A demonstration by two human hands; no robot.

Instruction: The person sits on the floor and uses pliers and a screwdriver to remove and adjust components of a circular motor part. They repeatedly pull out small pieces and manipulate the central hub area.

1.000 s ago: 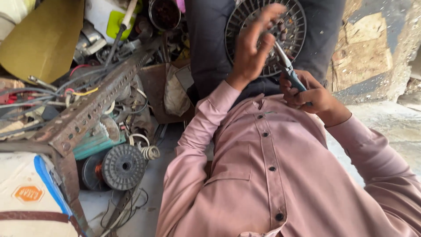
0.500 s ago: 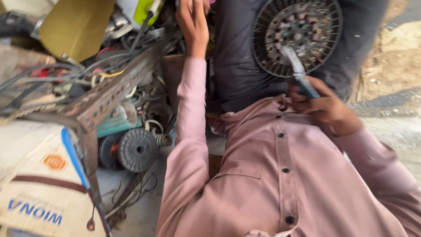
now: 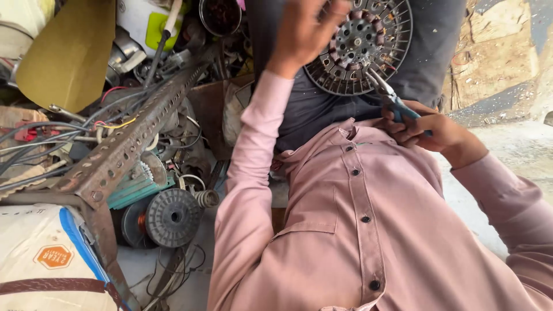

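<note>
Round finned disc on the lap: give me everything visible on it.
The disc is a dark grey round part, apparently metal, with radial fins around the rim and a pale perforated hub ringed by reddish-brown windings. It rests on the person's dark-clothed lap, face to the camera, top cut off by the frame. The left hand covers its upper left edge; pliers in the right hand reach its lower right.
</note>
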